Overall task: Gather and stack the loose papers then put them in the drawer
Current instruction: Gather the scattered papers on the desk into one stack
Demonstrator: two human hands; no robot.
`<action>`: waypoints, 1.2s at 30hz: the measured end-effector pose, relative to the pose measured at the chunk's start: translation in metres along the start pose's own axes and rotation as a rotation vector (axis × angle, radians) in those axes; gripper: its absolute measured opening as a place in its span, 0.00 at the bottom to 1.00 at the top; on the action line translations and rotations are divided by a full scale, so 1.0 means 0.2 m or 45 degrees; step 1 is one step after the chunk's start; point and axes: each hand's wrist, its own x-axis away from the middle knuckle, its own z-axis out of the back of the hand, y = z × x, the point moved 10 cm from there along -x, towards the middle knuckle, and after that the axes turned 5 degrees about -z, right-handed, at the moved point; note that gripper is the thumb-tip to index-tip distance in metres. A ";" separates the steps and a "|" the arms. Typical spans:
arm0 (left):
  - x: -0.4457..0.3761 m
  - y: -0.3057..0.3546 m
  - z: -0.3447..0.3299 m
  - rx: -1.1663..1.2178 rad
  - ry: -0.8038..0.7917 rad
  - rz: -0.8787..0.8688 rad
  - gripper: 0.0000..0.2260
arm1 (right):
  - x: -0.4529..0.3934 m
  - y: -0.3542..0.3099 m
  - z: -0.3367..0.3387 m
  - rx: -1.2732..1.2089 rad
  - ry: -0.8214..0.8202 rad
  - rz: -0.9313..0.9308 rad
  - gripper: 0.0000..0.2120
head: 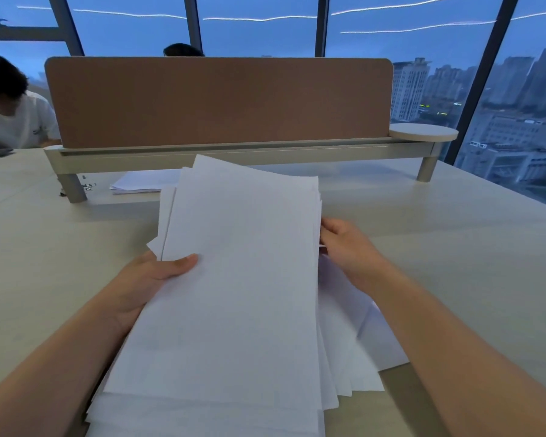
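Left hand [145, 279] grips the uneven stack of papers [234, 294] at its left edge, thumb on top. Right hand [347, 247] pinches the stack's right edge. Stack raised above the desk [454, 247], sheets splayed. Beyond the stack: second paper pile [139, 182] under the brown divider panel [218, 99].

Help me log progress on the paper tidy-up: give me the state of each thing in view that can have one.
held papers: lifted in both hands, edges uneven, not yet squared
left hand: grips the sheaf's left edge, thumb on top
right hand: holds the sheaf's right edge
sheets under the sheaf: loose, fanned on the desk
small pile under the divider shelf: lying flat, ungathered
drawer: not in view
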 end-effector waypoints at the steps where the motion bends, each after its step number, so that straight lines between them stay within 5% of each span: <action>1: 0.00 0.01 0.01 0.007 0.022 -0.013 0.16 | 0.00 -0.03 0.05 0.185 0.094 0.071 0.13; 4: -0.01 0.05 0.04 0.054 0.035 -0.061 0.16 | -0.02 0.02 0.10 0.221 0.079 0.015 0.11; 7: -0.02 0.06 0.07 0.071 0.037 -0.076 0.29 | 0.00 0.08 0.10 0.151 -0.049 -0.193 0.13; 11: -0.02 0.06 0.10 0.022 0.129 -0.083 0.13 | 0.02 0.07 0.10 -0.061 -0.072 -0.240 0.06; 16: -0.02 0.02 0.08 0.013 0.127 0.032 0.09 | 0.00 0.08 0.16 -0.136 0.072 -0.240 0.08; 21: 0.00 0.01 0.05 0.001 0.078 0.103 0.13 | 0.01 0.09 0.13 -0.171 0.028 -0.259 0.04; 25: 0.02 0.00 0.01 -0.059 0.008 0.133 0.13 | 0.02 0.11 0.05 -0.155 -0.041 -0.299 0.13; 27: 0.03 -0.01 0.01 -0.075 0.014 0.153 0.12 | 0.02 0.10 0.04 -0.193 -0.033 -0.298 0.08; 30: 0.01 -0.03 0.01 -0.075 0.005 0.225 0.16 | 0.02 0.05 0.04 -0.370 -0.032 -0.287 0.04; 36: 0.01 -0.08 -0.01 0.011 -0.073 0.321 0.19 | 0.08 -0.15 0.03 -0.832 -0.105 -0.152 0.13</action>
